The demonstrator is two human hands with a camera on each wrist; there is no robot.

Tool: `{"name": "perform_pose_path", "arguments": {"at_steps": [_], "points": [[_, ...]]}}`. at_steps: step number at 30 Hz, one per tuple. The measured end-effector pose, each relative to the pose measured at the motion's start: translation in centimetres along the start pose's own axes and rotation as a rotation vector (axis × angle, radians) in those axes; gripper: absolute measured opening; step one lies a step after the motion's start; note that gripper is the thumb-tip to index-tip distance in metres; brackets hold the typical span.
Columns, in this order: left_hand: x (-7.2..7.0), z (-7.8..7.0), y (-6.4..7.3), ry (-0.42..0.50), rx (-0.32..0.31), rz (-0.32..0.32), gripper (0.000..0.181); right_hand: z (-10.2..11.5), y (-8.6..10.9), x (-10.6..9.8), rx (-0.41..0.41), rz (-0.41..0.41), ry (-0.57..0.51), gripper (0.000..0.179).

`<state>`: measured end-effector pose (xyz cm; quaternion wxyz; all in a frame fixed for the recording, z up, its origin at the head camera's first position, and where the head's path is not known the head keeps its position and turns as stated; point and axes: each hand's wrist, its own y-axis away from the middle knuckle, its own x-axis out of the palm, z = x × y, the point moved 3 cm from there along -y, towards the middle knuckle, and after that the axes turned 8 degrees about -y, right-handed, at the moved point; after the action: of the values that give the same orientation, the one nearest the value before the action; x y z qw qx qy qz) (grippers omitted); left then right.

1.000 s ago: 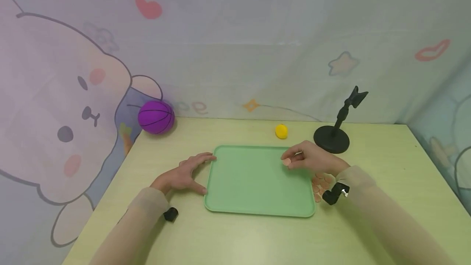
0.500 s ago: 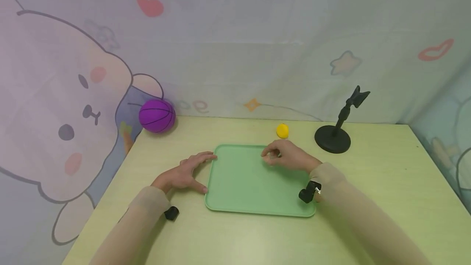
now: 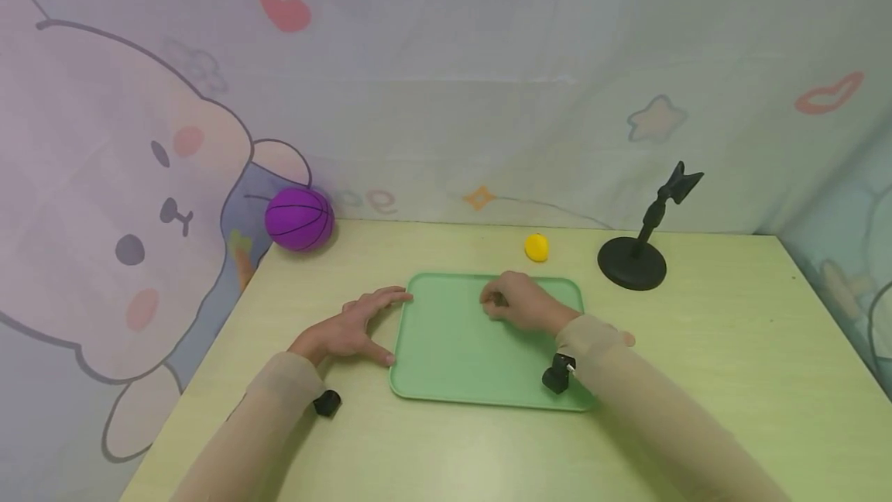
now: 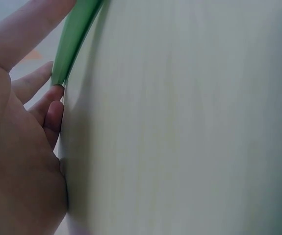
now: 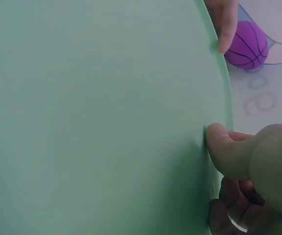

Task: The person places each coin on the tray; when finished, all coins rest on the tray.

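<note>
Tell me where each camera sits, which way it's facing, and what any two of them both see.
Head: worn on the head, facing forward and down over the table and green tray; shows the left hand, right hand and both sleeves.
Left wrist: on that wrist, looking past part of the left hand at the tabletop and a strip of tray.
Right wrist: on that wrist, looking across the tray; shows parts of both hands.
Shared: head and right wrist both show the tray, both hands and the purple ball.

smooth, plastic-looking tray [image 3: 453, 355], wood-grained table [image 3: 481, 452] (faintly glossy), matt cloth-like backdrop [image 3: 432, 122]
</note>
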<state>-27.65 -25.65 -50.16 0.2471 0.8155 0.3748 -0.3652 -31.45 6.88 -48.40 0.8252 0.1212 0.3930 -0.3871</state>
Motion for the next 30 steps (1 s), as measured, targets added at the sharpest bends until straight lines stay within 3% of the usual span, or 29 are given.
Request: {"name": "perform_pose_path", "arguments": {"at_steps": [13,24,30], "points": [[-0.1,0.0,0.0,-0.001,-0.002,0.004,0.106,0.7,-1.0,1.1,0.085,-0.102,0.022,0.016],[-0.1,0.0,0.0,0.003,0.001,-0.002,0.106,1.1,-1.6,1.6,0.156,-0.103,0.014,0.016],[-0.1,0.0,0.1,0.005,0.001,-0.007,0.105,0.8,-1.2,1.0,0.166,-0.1,0.007,0.029]]}}
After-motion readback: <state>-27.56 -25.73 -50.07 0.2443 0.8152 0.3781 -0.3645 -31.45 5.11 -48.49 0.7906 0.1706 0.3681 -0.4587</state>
